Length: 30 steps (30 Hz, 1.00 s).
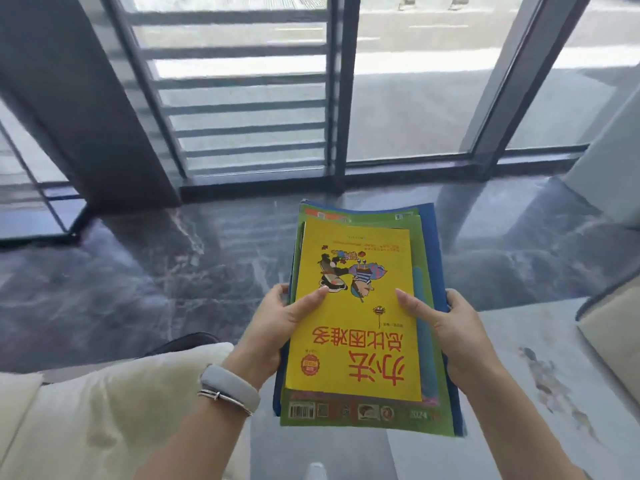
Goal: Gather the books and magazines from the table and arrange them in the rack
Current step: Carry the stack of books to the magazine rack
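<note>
Both hands hold a stack of books in the air over the dark marble floor [138, 271]. Left hand [277, 327] grips the stack's left edge, thumb on the yellow book [356, 306] on top. Right hand [450, 330] grips the right edge. Green magazine [363, 415] lies beneath, blue folder [433, 237] lowest. White cushion [104, 410] at lower left.

Stack of books [363, 317], yellow atop green and blue, held above the floor.
</note>
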Each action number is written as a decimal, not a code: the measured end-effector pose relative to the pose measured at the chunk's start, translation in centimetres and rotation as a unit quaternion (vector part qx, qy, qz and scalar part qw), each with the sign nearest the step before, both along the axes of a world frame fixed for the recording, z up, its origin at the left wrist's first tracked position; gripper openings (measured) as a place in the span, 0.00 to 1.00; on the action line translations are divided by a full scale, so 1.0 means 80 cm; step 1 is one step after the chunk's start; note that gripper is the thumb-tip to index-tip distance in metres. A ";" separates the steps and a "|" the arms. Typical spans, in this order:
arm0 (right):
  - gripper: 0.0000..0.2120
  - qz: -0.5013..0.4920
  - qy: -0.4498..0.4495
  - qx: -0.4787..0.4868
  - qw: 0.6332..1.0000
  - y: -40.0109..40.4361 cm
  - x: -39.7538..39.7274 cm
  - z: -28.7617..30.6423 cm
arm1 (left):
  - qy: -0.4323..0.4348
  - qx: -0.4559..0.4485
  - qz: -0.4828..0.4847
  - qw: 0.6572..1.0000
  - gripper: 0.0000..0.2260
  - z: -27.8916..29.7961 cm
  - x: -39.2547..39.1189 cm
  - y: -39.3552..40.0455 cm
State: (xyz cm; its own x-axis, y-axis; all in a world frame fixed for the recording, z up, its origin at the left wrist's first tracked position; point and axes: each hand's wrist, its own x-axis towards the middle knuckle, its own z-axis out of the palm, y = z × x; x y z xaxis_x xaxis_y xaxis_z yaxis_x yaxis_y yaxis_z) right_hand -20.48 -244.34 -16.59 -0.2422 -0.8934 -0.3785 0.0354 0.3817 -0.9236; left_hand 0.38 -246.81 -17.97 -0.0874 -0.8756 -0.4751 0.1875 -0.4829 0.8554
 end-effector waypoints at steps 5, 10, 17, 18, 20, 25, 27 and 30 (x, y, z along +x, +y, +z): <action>0.44 0.061 0.010 -0.004 0.998 -0.135 0.055 0.009 | 0.013 -0.009 0.076 0.997 0.38 0.007 0.058 -0.100; 0.21 0.132 0.021 -0.021 0.991 -0.287 0.120 0.003 | 0.013 -0.014 0.160 0.987 0.33 -0.004 0.117 -0.213; 0.19 0.231 0.022 -0.023 0.972 -0.530 0.222 -0.004 | 0.034 -0.012 0.285 0.958 0.31 -0.018 0.200 -0.398; 0.19 0.251 0.026 -0.025 0.967 -0.562 0.240 0.001 | 0.042 -0.012 0.302 0.952 0.29 -0.016 0.213 -0.420; 0.20 0.292 0.032 -0.022 0.956 -0.621 0.280 0.009 | 0.050 -0.014 0.336 0.940 0.26 -0.013 0.243 -0.460; 0.21 0.378 0.031 -0.005 0.925 -0.725 0.396 0.008 | 0.034 -0.002 0.427 0.904 0.31 -0.010 0.333 -0.526; 0.20 0.404 0.028 0.006 0.914 -0.761 0.453 0.000 | 0.030 0.000 0.456 0.889 0.33 -0.015 0.378 -0.549; 0.20 0.440 0.025 0.015 0.898 -0.803 0.544 -0.011 | 0.023 0.008 0.488 0.872 0.31 -0.026 0.451 -0.578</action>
State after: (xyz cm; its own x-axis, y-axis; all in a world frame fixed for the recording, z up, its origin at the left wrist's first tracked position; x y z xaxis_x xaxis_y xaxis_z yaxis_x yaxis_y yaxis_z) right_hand 23.02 -308.54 -17.44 0.5340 -0.7376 -0.4133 -0.3329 0.2659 -0.9047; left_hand 36.49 -293.08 -20.04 0.6774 -0.5360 -0.5038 0.5500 -0.0858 0.8308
